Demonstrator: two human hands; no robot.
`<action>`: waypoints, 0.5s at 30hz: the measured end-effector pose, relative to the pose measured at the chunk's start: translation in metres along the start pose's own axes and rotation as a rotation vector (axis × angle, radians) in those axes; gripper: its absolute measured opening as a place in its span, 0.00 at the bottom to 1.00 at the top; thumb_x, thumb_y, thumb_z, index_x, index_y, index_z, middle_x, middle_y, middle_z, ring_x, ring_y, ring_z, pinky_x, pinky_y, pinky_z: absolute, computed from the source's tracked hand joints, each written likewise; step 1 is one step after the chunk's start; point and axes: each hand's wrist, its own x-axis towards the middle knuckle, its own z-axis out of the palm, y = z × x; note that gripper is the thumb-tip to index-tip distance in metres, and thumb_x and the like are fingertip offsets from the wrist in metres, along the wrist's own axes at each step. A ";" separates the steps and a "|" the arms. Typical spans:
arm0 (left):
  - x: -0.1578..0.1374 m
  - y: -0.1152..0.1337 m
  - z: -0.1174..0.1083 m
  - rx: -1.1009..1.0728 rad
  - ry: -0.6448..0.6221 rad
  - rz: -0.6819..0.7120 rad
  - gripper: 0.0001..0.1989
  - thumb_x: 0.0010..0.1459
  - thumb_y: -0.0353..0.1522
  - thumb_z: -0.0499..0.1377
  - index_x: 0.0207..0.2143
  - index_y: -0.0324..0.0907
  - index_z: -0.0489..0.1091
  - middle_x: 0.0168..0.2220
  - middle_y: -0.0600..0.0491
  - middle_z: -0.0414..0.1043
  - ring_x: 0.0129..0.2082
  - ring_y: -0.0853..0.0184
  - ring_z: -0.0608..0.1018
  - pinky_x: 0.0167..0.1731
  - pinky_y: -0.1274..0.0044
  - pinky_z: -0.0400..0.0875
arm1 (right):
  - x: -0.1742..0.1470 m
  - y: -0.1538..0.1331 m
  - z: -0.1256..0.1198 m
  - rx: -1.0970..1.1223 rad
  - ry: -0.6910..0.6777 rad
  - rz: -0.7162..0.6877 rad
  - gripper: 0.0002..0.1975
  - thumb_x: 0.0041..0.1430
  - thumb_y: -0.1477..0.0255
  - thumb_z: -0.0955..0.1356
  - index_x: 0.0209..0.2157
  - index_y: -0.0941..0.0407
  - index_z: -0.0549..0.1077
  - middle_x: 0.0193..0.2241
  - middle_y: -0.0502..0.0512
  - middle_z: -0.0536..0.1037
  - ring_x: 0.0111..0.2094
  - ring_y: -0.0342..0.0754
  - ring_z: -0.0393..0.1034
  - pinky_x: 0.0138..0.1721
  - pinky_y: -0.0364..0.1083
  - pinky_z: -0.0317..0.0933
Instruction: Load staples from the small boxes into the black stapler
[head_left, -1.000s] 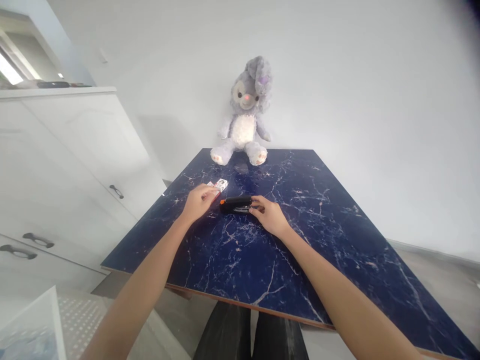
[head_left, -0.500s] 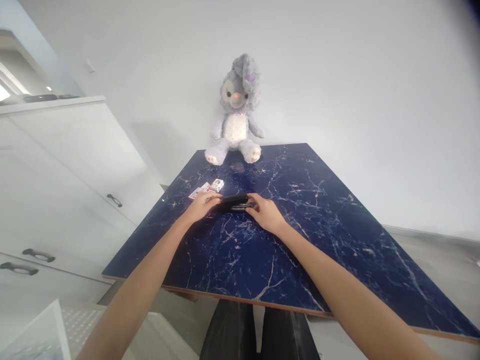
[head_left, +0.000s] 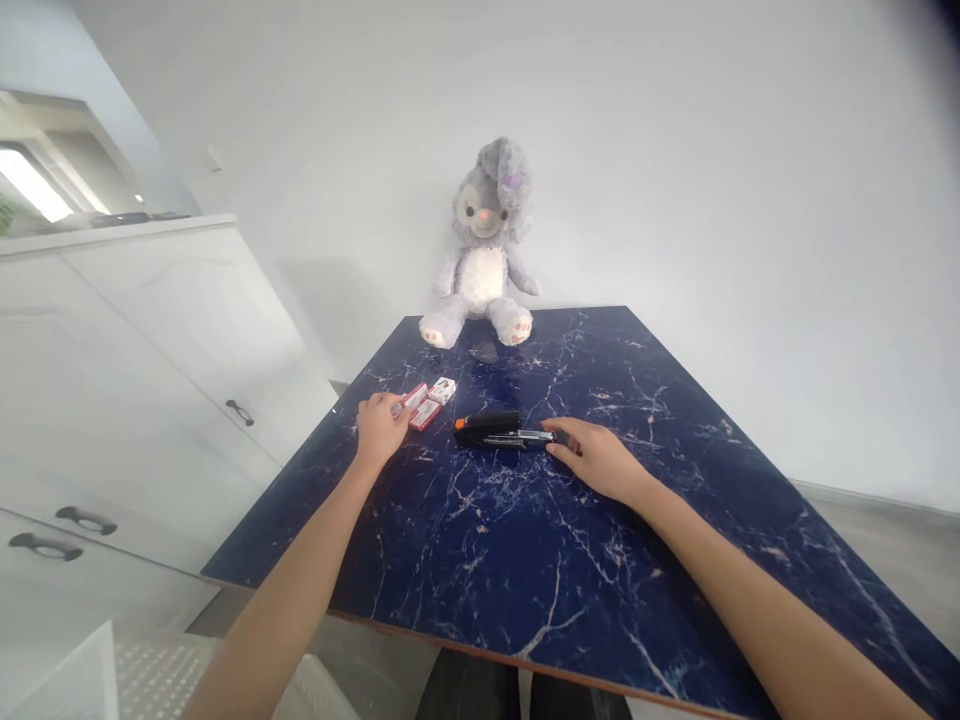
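A: Take the largest first. You have the blue marbled table (head_left: pixel 525 570) in front of you, and the grey long-eared plush toy (head_left: pixel 481 272) sits at its far edge. How do your hands stand?

B: Well apart from each other. Your right hand (head_left: pixel 604 462) has forefinger and thumb about one end of the black stapler (head_left: pixel 487 432), seemingly pinching it. Your left hand (head_left: pixel 380 428) is at the red-and-white boxes (head_left: pixel 425 413); whether it grips one, I cannot tell you.

A: And how far along are you?

B: Your stapler lies near the table's middle, between your hands, with its silver tray (head_left: pixel 534 437) already drawn out of the body. I'd call that part done. The tray is not tucked in, and whether any staples sit in it is too small to tell, so you can't judge what is left beyond that.

A: Which way does it point?

B: Its long axis runs side to side across your front. The tray reaches out toward your right hand, and the orange tip (head_left: pixel 459 424) faces your left, near the boxes.
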 end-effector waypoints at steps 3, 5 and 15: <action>-0.002 0.007 -0.002 -0.170 0.096 -0.028 0.12 0.62 0.37 0.55 0.44 0.44 0.74 0.43 0.46 0.78 0.44 0.55 0.78 0.49 0.64 0.70 | -0.003 -0.008 0.003 0.015 -0.001 -0.015 0.19 0.63 0.67 0.65 0.55 0.48 0.70 0.46 0.54 0.78 0.31 0.47 0.73 0.36 0.48 0.67; -0.005 0.012 -0.004 -0.280 0.128 -0.061 0.13 0.63 0.39 0.55 0.46 0.44 0.73 0.42 0.48 0.79 0.42 0.58 0.79 0.46 0.68 0.73 | -0.004 -0.012 0.005 -0.003 -0.009 -0.031 0.20 0.63 0.68 0.65 0.56 0.49 0.69 0.46 0.55 0.78 0.32 0.47 0.73 0.36 0.48 0.67; -0.007 0.013 -0.009 -0.163 0.256 -0.215 0.15 0.65 0.39 0.53 0.49 0.44 0.70 0.38 0.49 0.79 0.38 0.59 0.80 0.43 0.70 0.71 | -0.002 -0.010 0.018 -0.029 0.000 -0.025 0.17 0.63 0.70 0.65 0.53 0.51 0.71 0.45 0.56 0.77 0.37 0.49 0.73 0.40 0.49 0.66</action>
